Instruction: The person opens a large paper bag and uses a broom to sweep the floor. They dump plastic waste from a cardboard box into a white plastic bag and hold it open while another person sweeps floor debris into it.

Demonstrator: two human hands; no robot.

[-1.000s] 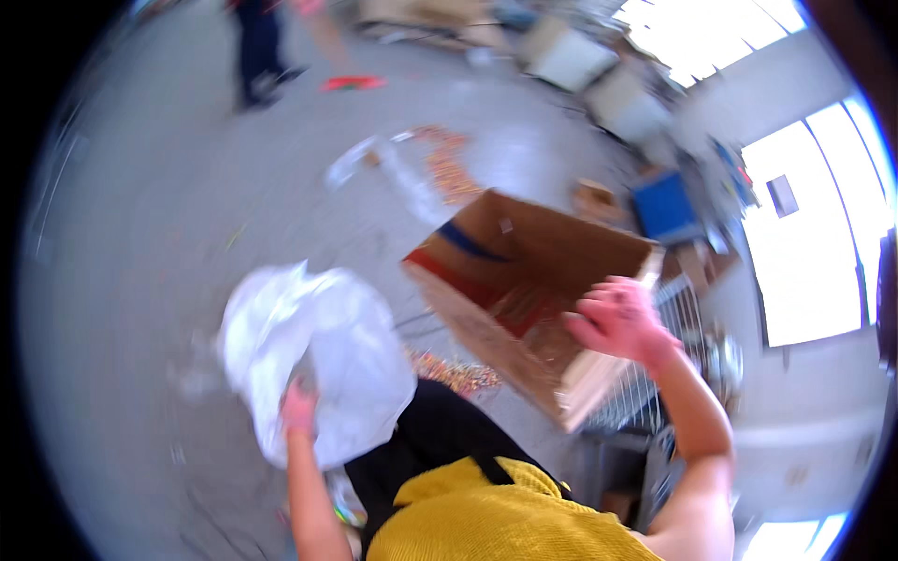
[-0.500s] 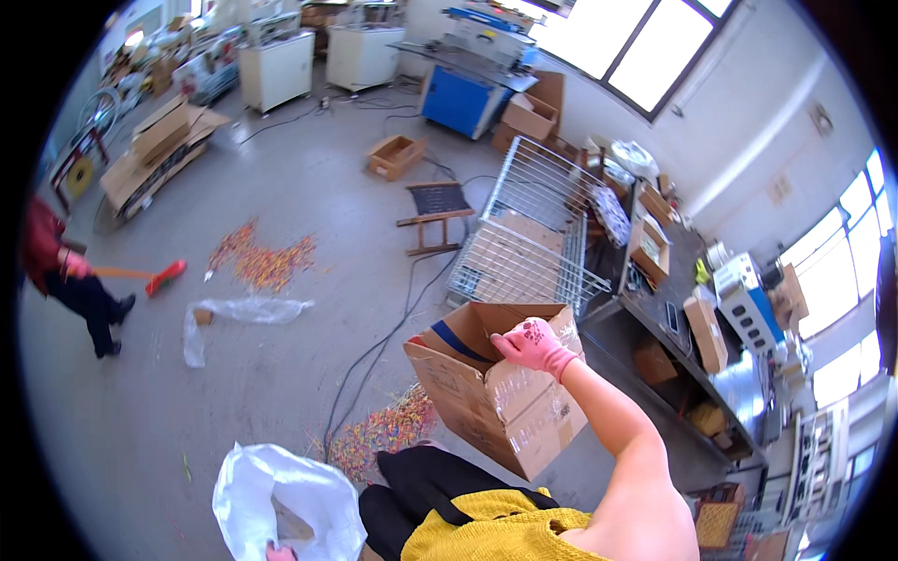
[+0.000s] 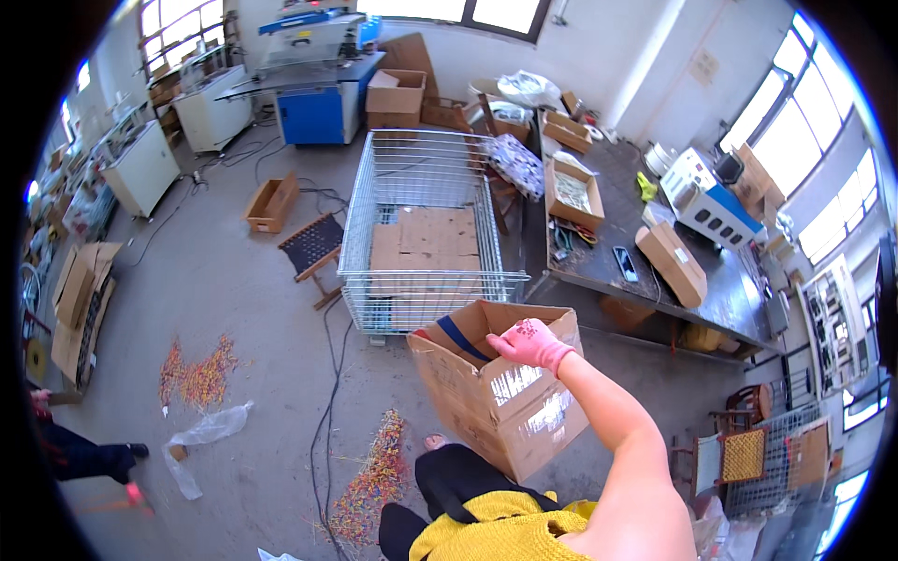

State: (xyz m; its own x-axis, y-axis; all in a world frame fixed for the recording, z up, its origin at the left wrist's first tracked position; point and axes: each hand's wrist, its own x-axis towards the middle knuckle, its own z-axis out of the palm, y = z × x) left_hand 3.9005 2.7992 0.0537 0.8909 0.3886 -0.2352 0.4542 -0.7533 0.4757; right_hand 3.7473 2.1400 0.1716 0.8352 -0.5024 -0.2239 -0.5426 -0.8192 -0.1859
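Item: wire cage [image 3: 421, 238] standing on the grey floor [image 3: 215, 280]; before it, the open cardboard box [image 3: 496, 393] you are gripping at its top rim with your pink-gloved right hand [image 3: 531, 344], fingers curled closed; left hand out of sight.

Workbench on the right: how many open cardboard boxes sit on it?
3, possibly more hidden: one large open box mid-bench, one behind it, and a closed-looking long box lies nearer the right hand, which grips another carton.
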